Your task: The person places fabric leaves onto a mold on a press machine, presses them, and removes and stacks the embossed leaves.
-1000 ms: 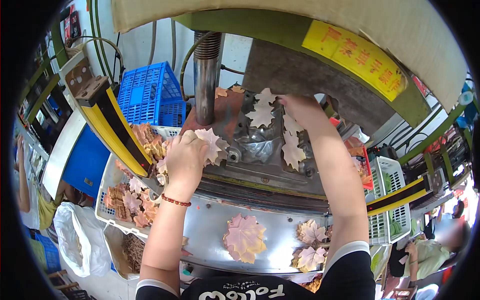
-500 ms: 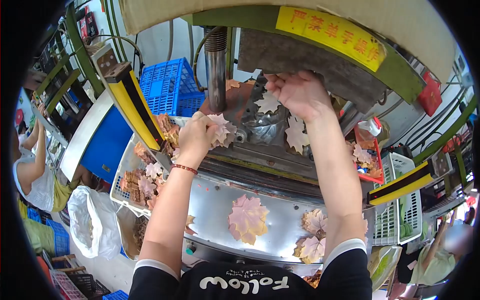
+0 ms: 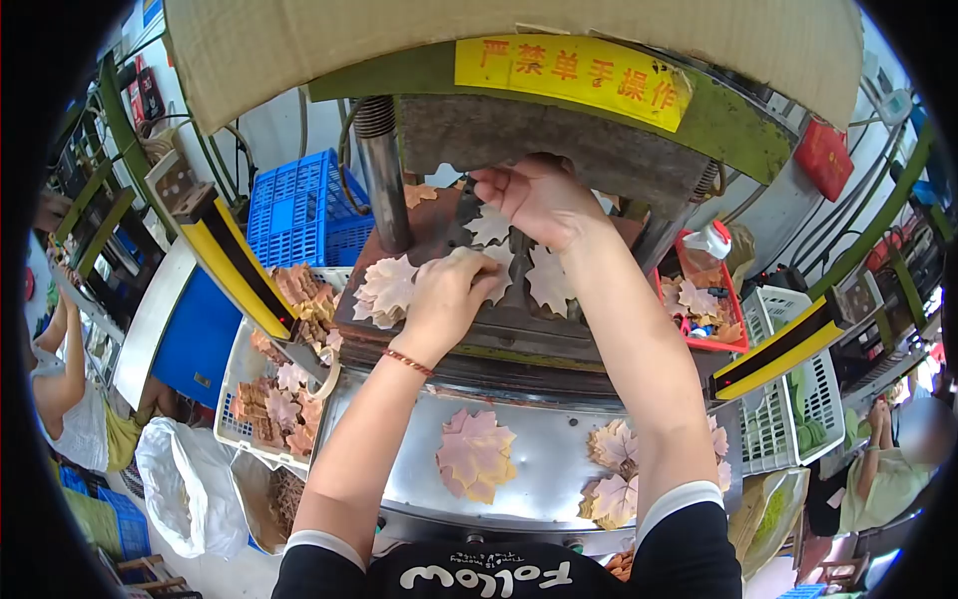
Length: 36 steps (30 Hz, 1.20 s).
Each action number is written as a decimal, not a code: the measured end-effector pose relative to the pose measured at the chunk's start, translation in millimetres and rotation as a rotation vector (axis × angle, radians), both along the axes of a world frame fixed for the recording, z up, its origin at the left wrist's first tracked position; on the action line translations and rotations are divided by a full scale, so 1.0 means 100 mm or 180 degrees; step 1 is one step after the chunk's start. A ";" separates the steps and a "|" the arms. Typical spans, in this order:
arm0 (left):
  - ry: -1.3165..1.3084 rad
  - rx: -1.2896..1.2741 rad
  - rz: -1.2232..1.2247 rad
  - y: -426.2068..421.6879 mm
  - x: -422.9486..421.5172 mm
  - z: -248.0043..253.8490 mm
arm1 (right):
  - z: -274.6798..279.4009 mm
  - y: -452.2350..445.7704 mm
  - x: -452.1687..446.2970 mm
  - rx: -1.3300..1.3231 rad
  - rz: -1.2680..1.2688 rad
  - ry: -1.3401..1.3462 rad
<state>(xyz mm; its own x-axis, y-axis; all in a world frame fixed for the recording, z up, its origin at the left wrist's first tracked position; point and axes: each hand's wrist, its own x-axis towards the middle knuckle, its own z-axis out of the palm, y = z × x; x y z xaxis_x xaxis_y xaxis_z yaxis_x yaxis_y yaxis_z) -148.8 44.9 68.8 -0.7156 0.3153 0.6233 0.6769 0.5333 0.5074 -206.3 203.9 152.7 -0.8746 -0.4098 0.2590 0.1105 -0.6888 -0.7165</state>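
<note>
My left hand (image 3: 448,302) reaches over the front of the press bed (image 3: 479,344). Its thumb and fingers pinch the edge of a pale leaf-shaped piece (image 3: 501,268) on the metal die. Just left of that hand, a small stack of pinkish leaves (image 3: 385,290) lies on the bed. My right hand (image 3: 544,203) is under the upper press plate (image 3: 559,140), palm turned toward me, fingers loosely curved and apart, with nothing visible in them. Beneath its fingers is another pale leaf (image 3: 489,226). A further leaf (image 3: 548,280) lies beside my right forearm.
Yellow-black guard bars (image 3: 244,268) stand on both sides. A white basket (image 3: 239,399) of leaf bundles is at left, a blue crate (image 3: 309,210) behind it. A red bin (image 3: 704,290) sits at right. Leaf stacks (image 3: 475,454) rest on the metal table. Other people (image 3: 888,469) are at both sides.
My left hand has moved right, from the leaf stack to a leaf on the die. My right hand stays under the upper plate. The camera view has shifted.
</note>
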 end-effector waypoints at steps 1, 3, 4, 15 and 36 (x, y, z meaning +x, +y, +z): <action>-0.0013 0.0028 -0.0039 0.01 0.00 0.01 | 0.05 -0.08 0.07 0.0210 -0.0367 -0.0047; -0.0062 0.0065 -0.0098 -0.04 0.00 0.04 | 0.01 -0.09 0.03 0.0341 -0.0652 -0.0135; -0.0027 -0.0009 -0.0099 -0.06 0.00 0.02 | -0.03 -0.06 -0.01 0.0533 -0.0711 -0.0006; -0.2025 0.2121 -0.0246 0.30 -0.53 0.75 | -0.37 0.57 -0.20 0.4478 -0.3453 0.3427; 0.0949 0.0042 -0.1934 -0.67 1.66 0.25 | -0.64 0.54 1.83 0.2119 -0.3216 0.0327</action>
<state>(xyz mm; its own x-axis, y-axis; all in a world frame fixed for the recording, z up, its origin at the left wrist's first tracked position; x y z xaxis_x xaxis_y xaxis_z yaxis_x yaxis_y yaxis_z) 17.2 -21.9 93.3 -0.2104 0.5984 0.7731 0.9665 0.0087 0.2563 -23.1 257.8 88.8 -0.8647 0.3657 0.3444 -0.3417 0.0746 -0.9369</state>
